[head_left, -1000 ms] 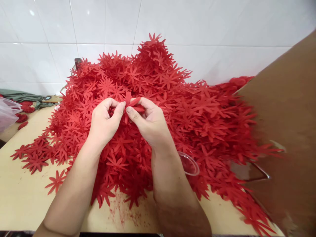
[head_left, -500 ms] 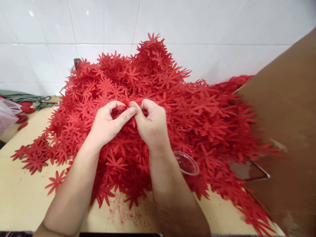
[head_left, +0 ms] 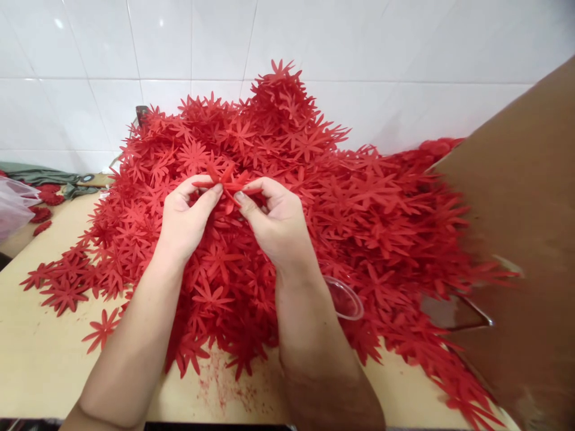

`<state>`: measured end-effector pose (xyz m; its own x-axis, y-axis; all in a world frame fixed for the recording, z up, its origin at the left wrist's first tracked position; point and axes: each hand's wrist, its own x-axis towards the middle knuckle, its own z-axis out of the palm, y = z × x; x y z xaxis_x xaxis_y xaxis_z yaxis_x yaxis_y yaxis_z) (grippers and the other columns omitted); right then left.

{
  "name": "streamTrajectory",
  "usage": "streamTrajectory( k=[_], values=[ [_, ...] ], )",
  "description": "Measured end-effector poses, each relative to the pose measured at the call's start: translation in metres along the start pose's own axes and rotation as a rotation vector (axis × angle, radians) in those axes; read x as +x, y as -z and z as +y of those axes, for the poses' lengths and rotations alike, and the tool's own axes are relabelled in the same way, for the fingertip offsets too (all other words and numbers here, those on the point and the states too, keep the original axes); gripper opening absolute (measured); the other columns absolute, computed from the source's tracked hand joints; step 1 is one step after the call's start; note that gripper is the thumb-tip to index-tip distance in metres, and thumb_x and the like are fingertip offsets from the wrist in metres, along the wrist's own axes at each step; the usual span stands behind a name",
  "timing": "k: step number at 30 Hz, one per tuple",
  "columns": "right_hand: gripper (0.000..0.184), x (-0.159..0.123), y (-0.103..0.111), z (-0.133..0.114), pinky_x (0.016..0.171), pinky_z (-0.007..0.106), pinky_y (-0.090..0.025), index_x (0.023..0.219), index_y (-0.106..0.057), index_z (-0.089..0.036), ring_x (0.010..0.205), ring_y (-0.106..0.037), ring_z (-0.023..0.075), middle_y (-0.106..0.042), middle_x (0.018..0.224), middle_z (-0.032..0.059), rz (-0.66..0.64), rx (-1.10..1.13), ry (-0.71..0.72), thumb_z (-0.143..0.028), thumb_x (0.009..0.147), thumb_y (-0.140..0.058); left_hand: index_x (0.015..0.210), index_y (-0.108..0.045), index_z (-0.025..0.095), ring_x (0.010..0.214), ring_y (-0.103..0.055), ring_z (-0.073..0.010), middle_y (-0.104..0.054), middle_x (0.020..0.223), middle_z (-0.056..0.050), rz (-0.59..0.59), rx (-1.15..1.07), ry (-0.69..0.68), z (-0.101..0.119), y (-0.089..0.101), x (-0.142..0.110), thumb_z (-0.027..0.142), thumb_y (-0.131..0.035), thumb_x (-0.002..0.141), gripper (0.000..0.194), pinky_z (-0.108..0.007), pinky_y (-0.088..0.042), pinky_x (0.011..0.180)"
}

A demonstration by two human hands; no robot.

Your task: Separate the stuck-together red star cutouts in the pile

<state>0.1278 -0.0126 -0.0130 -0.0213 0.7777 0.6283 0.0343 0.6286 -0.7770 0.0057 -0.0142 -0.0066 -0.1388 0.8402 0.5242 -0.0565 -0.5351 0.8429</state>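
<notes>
Biggest first: white tiled wall [head_left: 359, 42] at the back, then my pale table [head_left: 36, 335], mostly buried under a huge heap of red flower-shaped cutouts [head_left: 381, 197]. Big brown panel [head_left: 530, 209] fills the right side. My left hand [head_left: 186, 218] and right hand [head_left: 278, 224] are up in front of the heap, and a clear plastic dish [head_left: 360, 308] sits at its near edge. Smallest thing: the red cutout [head_left: 230, 186] I'm on, strung between both hands. Each thumb and finger is in a narrow pinch on its petals. I'd call this step separating or shaping petals, honestly can't tell which. Next move probably calls for a light grip, fingertips only, no yanking.
</notes>
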Motion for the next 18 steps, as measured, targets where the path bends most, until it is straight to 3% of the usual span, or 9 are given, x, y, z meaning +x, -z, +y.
streamTrajectory(
  k=[5, 7, 10, 13, 15, 18],
  values=[
    [0.016, 0.003, 0.006, 0.004, 0.051, 0.021, -0.038, 0.072, -0.053, -0.019, 0.053, -0.043, 0.006, -0.05, 0.063, -0.0034, 0.166, 0.028, -0.02, -0.031, 0.074, -0.063, 0.084, -0.057, 0.022, 0.084, -0.062, -0.0102, -0.065, 0.086, 0.002, 0.267, -0.033, 0.005, -0.002, 0.016, 0.009, 0.028, -0.064, 0.073, 0.014, -0.022, -0.049, 0.08],
    [0.016, 0.006, 0.01, 0.005, 0.051, 0.022, -0.039, 0.075, -0.053, -0.019, 0.052, -0.043, 0.0062, -0.049, 0.063, -0.0035, 0.182, 0.065, -0.042, -0.031, 0.073, -0.063, 0.09, -0.057, 0.023, 0.089, -0.062, -0.0122, -0.066, 0.092, 0.0, 0.301, -0.011, -0.02, -0.002, 0.027, 0.014, 0.032, -0.065, 0.073, 0.02, -0.024, -0.049, 0.083],
    [0.018, 0.007, 0.011, 0.007, 0.054, 0.023, -0.041, 0.077, -0.055, -0.019, 0.054, -0.046, 0.0067, -0.053, 0.065, -0.0027, 0.154, 0.1, -0.075, -0.032, 0.07, -0.066, 0.1, -0.06, 0.022, 0.095, -0.061, -0.0146, -0.066, 0.102, -0.002, 0.214, 0.11, -0.083, -0.001, 0.034, 0.015, 0.029, -0.069, 0.069, 0.033, -0.026, -0.048, 0.087],
    [0.021, 0.006, 0.006, 0.009, 0.053, 0.022, -0.039, 0.074, -0.056, -0.017, 0.053, -0.044, 0.0062, -0.053, 0.063, -0.0028, 0.166, 0.082, -0.084, -0.035, 0.07, -0.067, 0.108, -0.062, 0.022, 0.105, -0.058, -0.0156, -0.064, 0.116, -0.003, 0.07, 0.293, -0.165, 0.001, 0.026, 0.008, 0.024, -0.067, 0.07, 0.038, -0.029, -0.043, 0.097],
    [0.023, 0.005, 0.004, 0.01, 0.053, 0.022, -0.039, 0.072, -0.056, -0.017, 0.053, -0.043, 0.0064, -0.052, 0.062, -0.0029, 0.176, 0.041, -0.066, -0.038, 0.07, -0.066, 0.103, -0.065, 0.021, 0.105, -0.057, -0.0153, -0.065, 0.112, -0.003, 0.001, 0.395, -0.197, 0.003, 0.019, 0.003, 0.024, -0.062, 0.076, 0.028, -0.029, -0.039, 0.1],
    [0.028, 0.004, 0.004, 0.01, 0.056, 0.023, -0.039, 0.07, -0.054, -0.017, 0.055, -0.044, 0.0075, -0.051, 0.061, -0.0025, 0.16, -0.034, -0.027, -0.044, 0.074, -0.062, 0.089, -0.069, 0.018, 0.092, -0.06, -0.0146, -0.068, 0.094, -0.004, -0.051, 0.447, -0.192, 0.007, 0.012, -0.001, 0.033, -0.059, 0.079, 0.021, -0.027, -0.043, 0.09]
  ],
)
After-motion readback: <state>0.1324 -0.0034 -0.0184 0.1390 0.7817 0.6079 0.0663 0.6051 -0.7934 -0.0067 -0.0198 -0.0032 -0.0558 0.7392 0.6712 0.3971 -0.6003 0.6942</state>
